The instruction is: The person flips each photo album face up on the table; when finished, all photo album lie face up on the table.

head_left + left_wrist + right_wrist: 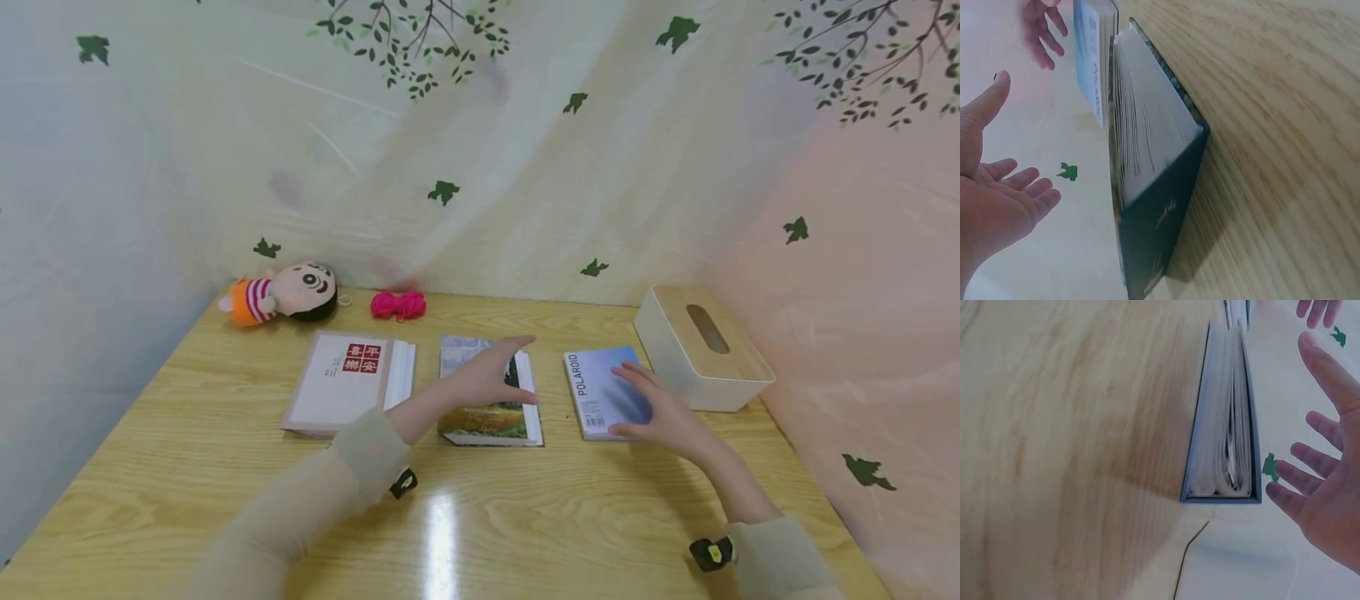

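My left hand [483, 379] hovers over the photo album with a landscape cover [483, 427], thumb and fingers spread apart and holding nothing. In the left wrist view that album's dark green spine [1163, 212] and page edges face the camera, and the hand [1000, 209] is apart from it. Above the blue Polaroid album [596, 392], my right hand [667, 417] has its fingers spread and bent slightly over the cover. From the right wrist, the Polaroid album's page edges [1222, 425] show, with the right hand [1329, 487] off to its side. Both albums lie on the table.
A white album with red characters [337, 383] lies left of the landscape one. Behind are a striped plush doll [281, 293] and a pink yarn bundle [398, 305]. A wood-topped tissue box [701, 346] stands at the right, near the curtain [847, 333].
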`<action>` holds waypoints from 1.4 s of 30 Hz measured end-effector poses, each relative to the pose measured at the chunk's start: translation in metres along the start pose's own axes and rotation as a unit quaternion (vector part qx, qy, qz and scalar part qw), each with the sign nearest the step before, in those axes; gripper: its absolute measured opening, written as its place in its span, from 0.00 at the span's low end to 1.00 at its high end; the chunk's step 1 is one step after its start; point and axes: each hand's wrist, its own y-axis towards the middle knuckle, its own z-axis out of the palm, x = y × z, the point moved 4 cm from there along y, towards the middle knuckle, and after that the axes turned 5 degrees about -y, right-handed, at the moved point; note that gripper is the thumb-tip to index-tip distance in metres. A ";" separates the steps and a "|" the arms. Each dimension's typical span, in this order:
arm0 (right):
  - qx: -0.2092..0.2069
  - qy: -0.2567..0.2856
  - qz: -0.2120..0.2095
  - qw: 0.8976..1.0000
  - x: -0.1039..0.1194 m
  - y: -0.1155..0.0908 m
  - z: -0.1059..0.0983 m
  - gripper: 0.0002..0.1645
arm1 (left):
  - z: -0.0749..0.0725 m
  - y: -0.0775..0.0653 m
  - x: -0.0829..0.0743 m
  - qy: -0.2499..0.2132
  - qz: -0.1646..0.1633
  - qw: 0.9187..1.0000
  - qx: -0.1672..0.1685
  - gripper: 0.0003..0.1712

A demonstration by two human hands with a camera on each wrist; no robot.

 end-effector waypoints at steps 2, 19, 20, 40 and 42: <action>0.003 0.006 0.006 1.000 -0.005 -0.004 0.001 0.56 | 0.006 0.004 -0.002 0.007 0.006 1.000 0.004 0.54; 0.024 0.021 0.036 0.999 -0.037 -0.010 0.012 0.67 | 0.050 0.036 -0.013 0.013 0.025 0.996 0.085 0.54; 0.026 0.022 0.036 0.999 -0.038 -0.010 0.012 0.67 | 0.051 0.038 -0.013 0.011 0.027 0.996 0.088 0.54; 0.040 0.060 0.053 0.996 -0.056 -0.012 0.016 0.65 | 0.071 0.054 -0.001 0.073 0.021 0.981 0.178 0.49; 0.042 0.060 0.056 0.996 -0.056 -0.012 0.016 0.64 | 0.070 0.055 0.002 0.082 0.026 0.980 0.180 0.48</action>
